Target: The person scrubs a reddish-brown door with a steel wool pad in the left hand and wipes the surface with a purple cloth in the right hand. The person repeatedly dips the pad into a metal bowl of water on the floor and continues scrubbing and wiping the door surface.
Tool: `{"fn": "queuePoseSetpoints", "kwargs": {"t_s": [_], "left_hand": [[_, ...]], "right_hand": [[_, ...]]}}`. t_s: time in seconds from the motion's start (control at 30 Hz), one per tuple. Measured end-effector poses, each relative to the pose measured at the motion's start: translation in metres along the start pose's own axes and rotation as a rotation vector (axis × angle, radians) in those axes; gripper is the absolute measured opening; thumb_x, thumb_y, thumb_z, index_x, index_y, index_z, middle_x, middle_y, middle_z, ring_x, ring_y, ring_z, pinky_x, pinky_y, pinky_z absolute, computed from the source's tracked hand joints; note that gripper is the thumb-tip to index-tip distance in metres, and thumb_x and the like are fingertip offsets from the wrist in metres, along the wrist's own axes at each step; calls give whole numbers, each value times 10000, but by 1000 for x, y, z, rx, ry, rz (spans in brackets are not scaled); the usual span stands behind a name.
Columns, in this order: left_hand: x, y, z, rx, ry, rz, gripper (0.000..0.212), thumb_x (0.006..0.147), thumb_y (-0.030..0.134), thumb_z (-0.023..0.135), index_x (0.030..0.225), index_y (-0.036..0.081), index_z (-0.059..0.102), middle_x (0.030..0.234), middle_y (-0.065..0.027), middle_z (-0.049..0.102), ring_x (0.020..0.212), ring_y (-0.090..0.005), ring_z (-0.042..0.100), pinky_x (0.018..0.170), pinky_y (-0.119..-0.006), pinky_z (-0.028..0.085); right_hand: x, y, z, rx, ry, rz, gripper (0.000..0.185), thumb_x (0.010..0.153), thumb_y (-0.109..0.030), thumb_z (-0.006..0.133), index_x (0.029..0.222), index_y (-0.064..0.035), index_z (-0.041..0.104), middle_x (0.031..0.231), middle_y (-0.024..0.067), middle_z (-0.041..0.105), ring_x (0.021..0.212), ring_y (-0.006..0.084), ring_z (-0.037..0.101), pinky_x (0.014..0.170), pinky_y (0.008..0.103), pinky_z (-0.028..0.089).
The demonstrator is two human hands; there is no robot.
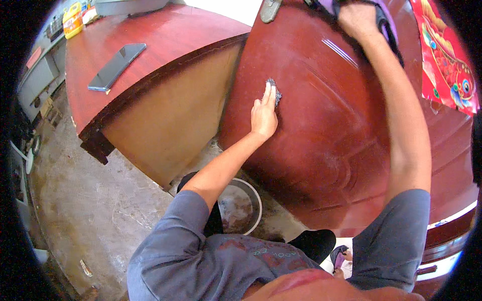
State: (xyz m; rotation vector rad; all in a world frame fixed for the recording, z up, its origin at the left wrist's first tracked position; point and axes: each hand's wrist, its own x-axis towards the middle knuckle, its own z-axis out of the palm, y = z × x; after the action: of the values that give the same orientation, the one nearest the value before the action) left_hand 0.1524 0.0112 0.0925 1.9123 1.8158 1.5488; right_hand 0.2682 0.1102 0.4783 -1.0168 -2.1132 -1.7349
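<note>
My left hand (264, 118) presses a dark grey scouring pad (278, 97), which looks like steel wool, flat against a reddish-brown wooden door (297, 124). The fingers lie stretched over the pad and cover part of it. Higher up on the right, my right hand (357, 20) is closed on a purple and black cloth (389, 28) near the door's surface. Its fingers are partly hidden by the wrist and the bunched fabric. A metal handle plate (270, 10) sits at the door's upper left edge. Pale smears show on the panel between my arms.
A round basin (260, 210) holding liquid stands on the floor by my legs. Left of the door is a red-topped table (169, 34) with a smartphone (117, 67), a yellow jug (72, 22) and a grey tub (128, 6). A red fish-patterned poster (446, 56) hangs at right.
</note>
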Motion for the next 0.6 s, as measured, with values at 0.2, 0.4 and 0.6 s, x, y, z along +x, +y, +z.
{"fn": "queuePoseSetpoints", "kwargs": {"t_s": [0.2,0.4,0.6], "left_hand": [[-22,-11,3,-67,-46,-50,842,775,-147,535,1572,26,325,1655,-153,286,899,-385,572,923,-428,503],[-19,-6,17,-17,-39,-34,796,811,-86,557,1568,64,357,1668,-105,280,934,-356,582,904,-430,513],[-16,-18,6,50,-143,-55,822,804,-70,576,1576,97,351,1675,-61,275,1006,-340,583,933,-436,514]], "right_hand": [[-16,-121,20,112,-91,42,405,904,-336,548,1238,-130,646,1117,153,717,993,334,699,812,457,559],[-30,-160,41,301,213,8,445,926,-338,554,1294,-98,624,1332,170,627,1284,346,547,1098,482,402],[-115,-146,-6,699,-133,-400,366,864,-224,628,1198,-85,683,1268,171,665,1222,359,599,1078,457,442]]}}
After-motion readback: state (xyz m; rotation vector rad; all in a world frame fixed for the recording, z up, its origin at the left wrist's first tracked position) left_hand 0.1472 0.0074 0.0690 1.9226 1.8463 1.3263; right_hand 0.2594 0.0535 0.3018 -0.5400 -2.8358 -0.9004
